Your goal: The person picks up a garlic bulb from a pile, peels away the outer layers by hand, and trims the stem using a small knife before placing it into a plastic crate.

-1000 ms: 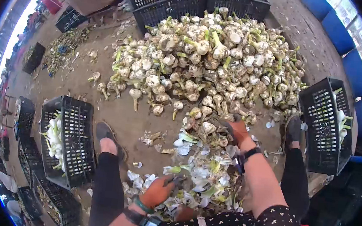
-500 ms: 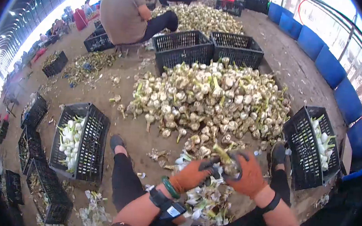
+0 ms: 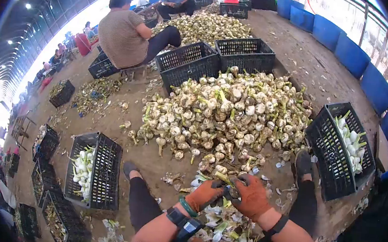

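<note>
A dirt floor [image 3: 309, 71] fills the frame. At its centre lies a broad garlic pile [image 3: 232, 110] of unpeeled heads with green stems. In the upper left of the frame a seated person [image 3: 123, 34] faces away, near a second heap further up.

Two black crates [image 3: 187, 63] stand side by side, touching the upper edge of the pile. At the right of the frame a right crate [image 3: 327, 151] holds white peeled heads. At the lower left a left crate [image 3: 104, 173] holds more of them, with smaller crates stacked beyond it.

At the bottom centre, a litter of peelings [image 3: 222, 225] lies between the person's legs.

Just above it, in the lower centre of the frame, the left hand [image 3: 203, 194] and the right hand [image 3: 252, 197] come together. Both wear orange gloves. They close from either side on a garlic bulb [image 3: 224, 181], whose green stem pokes up between the fingers. It is held just off the near edge of the pile. A watch and a green bangle sit on the left wrist.
</note>
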